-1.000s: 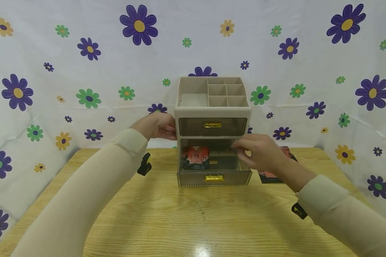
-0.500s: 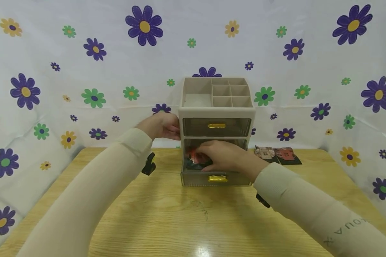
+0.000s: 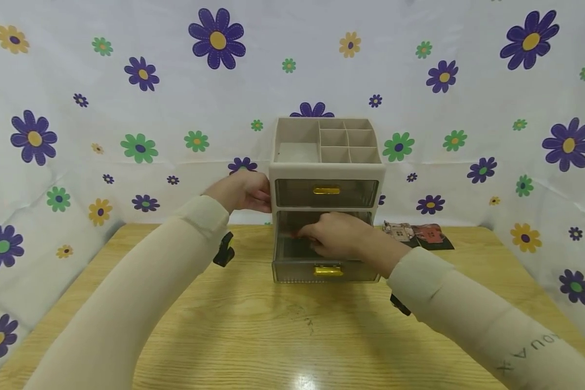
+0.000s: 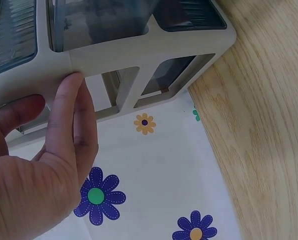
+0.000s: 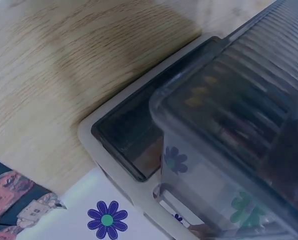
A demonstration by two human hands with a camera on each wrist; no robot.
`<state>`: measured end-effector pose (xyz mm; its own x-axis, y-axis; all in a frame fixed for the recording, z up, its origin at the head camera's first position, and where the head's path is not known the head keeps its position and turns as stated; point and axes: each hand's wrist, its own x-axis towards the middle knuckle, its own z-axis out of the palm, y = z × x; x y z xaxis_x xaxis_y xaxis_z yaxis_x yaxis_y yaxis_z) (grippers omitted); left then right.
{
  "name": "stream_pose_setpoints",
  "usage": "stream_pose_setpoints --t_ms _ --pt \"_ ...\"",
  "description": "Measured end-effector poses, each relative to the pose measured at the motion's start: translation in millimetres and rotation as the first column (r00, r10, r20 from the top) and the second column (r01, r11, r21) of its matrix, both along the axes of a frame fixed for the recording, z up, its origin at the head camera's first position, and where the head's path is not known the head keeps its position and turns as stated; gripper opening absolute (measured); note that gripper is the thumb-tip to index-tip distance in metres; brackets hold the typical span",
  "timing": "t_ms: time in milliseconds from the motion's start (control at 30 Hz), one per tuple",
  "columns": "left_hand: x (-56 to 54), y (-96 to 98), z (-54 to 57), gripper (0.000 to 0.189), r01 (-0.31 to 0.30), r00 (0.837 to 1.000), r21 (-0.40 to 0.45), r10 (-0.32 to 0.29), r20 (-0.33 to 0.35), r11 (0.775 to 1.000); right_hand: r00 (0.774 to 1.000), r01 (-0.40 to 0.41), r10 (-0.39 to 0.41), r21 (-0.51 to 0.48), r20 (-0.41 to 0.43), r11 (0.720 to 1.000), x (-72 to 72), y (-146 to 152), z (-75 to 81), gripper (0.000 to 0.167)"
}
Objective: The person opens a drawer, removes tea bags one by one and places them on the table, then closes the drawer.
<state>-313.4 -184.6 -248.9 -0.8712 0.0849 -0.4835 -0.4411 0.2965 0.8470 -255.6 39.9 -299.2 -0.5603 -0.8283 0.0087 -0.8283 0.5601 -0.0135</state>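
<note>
A beige drawer organizer (image 3: 327, 170) stands at the back of the table, its lower smoky drawer (image 3: 297, 272) pulled out. My right hand (image 3: 343, 235) reaches into this drawer with bent fingers, a small reddish patch showing by the fingertips; I cannot tell whether they hold something. In the right wrist view, the see-through drawer wall (image 5: 213, 170) fills the right side. My left hand (image 3: 251, 190) holds the organizer's left side. In the left wrist view, the thumb and fingers of my left hand (image 4: 59, 130) meet the beige side frame (image 4: 109, 57).
Flat dark cards (image 3: 429, 233) with house pictures lie on the wooden table (image 3: 292, 336) right of the organizer. The upper drawer (image 3: 326, 192) is closed. Divided compartments (image 3: 349, 141) top the organizer. A flowered cloth (image 3: 175, 97) hangs behind.
My right hand has moved left from the drawer's right edge to inside it. The red-pictured card that showed in the drawer no longer shows. My left hand has stayed at the organizer's side.
</note>
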Motion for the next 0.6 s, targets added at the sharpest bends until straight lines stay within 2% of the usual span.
stream_pose_setpoints --t_ms 200,400,600 --pt "-1.1 0.1 -1.0 0.039 0.001 1.0 0.004 -0.001 0.003 1.0 1.0 -0.008 0.008 0.013 -0.017 1.0 6.6 3.8 5.2 0.029" --pt "-0.6 1.2 -0.9 0.039 -0.005 1.0 0.011 0.005 -0.002 1.0 0.998 0.042 -0.042 0.005 -0.039 0.999 12.6 7.0 14.0 0.028" --pt "-0.2 1.6 0.3 0.037 -0.014 1.0 0.001 0.014 -0.003 1.0 0.992 -0.007 0.002 -0.039 -0.124 0.999 20.0 20.8 28.2 0.027"
